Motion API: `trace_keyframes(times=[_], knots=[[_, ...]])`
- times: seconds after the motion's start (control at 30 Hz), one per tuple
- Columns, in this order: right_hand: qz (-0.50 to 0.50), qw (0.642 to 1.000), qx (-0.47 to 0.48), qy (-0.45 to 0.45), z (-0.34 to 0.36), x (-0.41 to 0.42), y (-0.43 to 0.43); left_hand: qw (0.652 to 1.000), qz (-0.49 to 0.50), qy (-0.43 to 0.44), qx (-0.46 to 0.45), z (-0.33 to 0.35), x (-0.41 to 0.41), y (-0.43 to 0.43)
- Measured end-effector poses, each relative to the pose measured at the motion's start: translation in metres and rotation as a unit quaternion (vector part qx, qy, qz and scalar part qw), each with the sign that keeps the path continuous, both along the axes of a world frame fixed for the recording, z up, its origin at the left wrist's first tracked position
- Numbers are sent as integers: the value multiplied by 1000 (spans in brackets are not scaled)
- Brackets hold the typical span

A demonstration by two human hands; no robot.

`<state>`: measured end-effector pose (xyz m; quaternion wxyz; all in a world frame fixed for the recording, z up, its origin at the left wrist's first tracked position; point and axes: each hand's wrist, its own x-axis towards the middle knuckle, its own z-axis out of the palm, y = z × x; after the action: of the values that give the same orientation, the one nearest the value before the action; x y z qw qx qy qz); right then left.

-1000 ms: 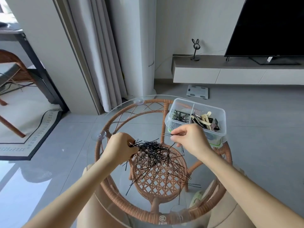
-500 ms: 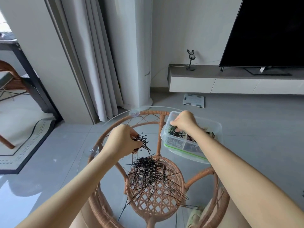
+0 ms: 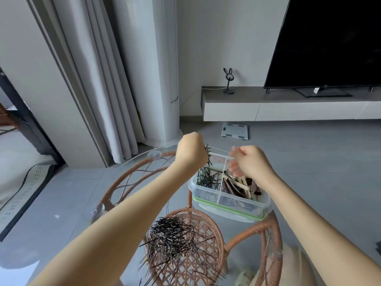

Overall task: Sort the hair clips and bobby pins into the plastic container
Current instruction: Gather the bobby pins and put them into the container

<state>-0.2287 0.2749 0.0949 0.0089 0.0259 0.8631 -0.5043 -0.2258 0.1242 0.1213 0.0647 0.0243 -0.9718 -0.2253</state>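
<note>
**A:** What carries everything?

**B:** The round glass-topped rattan table (image 3: 125,173). On it sits your clear, green-sealed plastic container (image 3: 226,206). Its white divider (image 3: 222,182) keeps the black bobby pins (image 3: 206,178) in the left compartment apart from the brown and cream hair clips (image 3: 241,185) in the right.

**A:** What is left to sort?

**B:** A loose heap of black pins (image 3: 175,234) lies on the glass, nearer you than the container and to its left. I judge much of the job remains.

**A:** Which hand does the next move turn on?

**B:** Your left hand (image 3: 190,152). It is fisted round a small bunch of bobby pins (image 3: 208,153), which poke out on the container's side and hang close to upright. The fist hovers above the container's far left corner, so the pin compartment lies just below it and slightly toward you. A short shift and a loosened grip should drop them in.

**A:** And the other hand?

**B:** Your right hand (image 3: 252,164) hovers over the clip compartment, apart from the left. Its fingers are curled, but they are blurred and I cannot tell whether they pinch anything. Watch for pins straying across the divider or over the rim.

**A:** Is anything in the way?

**B:** No. The black television (image 3: 329,42), the low white cabinet (image 3: 268,110) and the white floor scale (image 3: 235,130) all stand well beyond the container.
</note>
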Motion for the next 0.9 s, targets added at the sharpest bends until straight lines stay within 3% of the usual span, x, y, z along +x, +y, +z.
trace_keyframes(times=[0.27,0.4,0.5,0.63,0.8,0.9], knots=[[53,993,101,31,-10,13,22,991,-22,-117,-56,-51,-24,39],[66,992,100,36,-9,18,23,977,-55,-176,-107,-55,-30,30],[66,993,86,38,-6,25,23,982,-56,-154,-91,-44,-32,18],[81,995,61,21,-2,45,19,991,-46,-89,83,-26,-13,-13],[205,959,194,2,-40,96,3,1000,-18,23,-10,-58,59,-71],[257,939,228,21,-70,116,-22,998,-38,-42,-29,-108,86,-98]])
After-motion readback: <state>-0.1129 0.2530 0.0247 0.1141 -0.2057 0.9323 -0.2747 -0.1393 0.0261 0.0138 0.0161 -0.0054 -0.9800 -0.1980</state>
